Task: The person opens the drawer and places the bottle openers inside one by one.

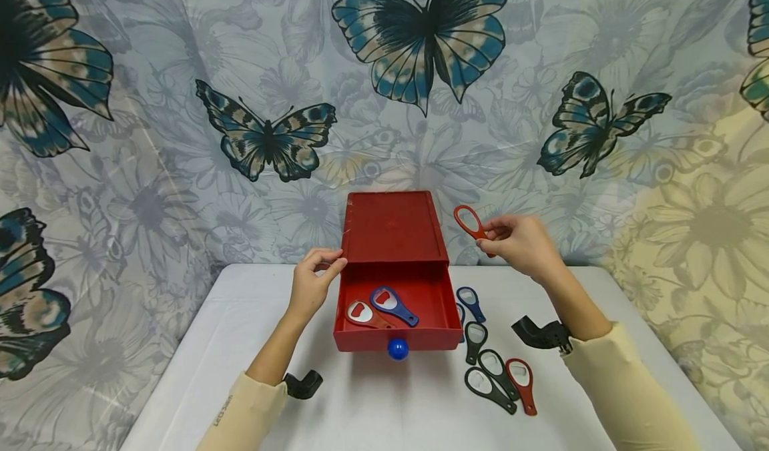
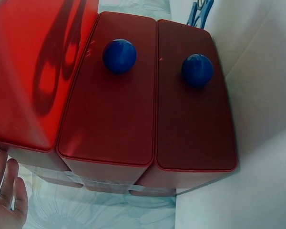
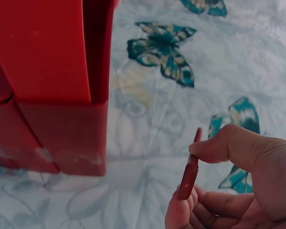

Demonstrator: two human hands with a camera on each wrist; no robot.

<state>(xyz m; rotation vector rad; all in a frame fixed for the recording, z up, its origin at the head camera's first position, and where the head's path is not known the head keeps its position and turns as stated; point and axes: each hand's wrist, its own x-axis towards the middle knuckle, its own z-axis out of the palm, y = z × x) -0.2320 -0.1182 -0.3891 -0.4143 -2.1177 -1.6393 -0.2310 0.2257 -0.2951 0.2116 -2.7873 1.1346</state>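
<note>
A red drawer cabinet [image 1: 393, 227] stands on the table with its top drawer [image 1: 429, 304] pulled out. Inside that drawer lie a blue bottle opener [image 1: 404, 313] and a red one [image 1: 378, 321]. My left hand [image 1: 309, 291] rests its fingertips against the cabinet's left side; its fingers look fairly straight in the left wrist view. To the right of the cabinet, raised above the table, my right hand [image 1: 525, 244] pinches another red bottle opener [image 3: 188, 180] by the handle between thumb and fingers, its ring tilted up to the left.
On the table right of the drawer lie several bottle openers: blue [image 1: 478, 312], dark [image 1: 472, 354] and red [image 1: 527, 395]. Two closed drawers with blue knobs [image 2: 119, 56] show below the pulled-out one. A butterfly-print cloth [image 1: 288, 217] hangs behind the white table [image 1: 240, 291].
</note>
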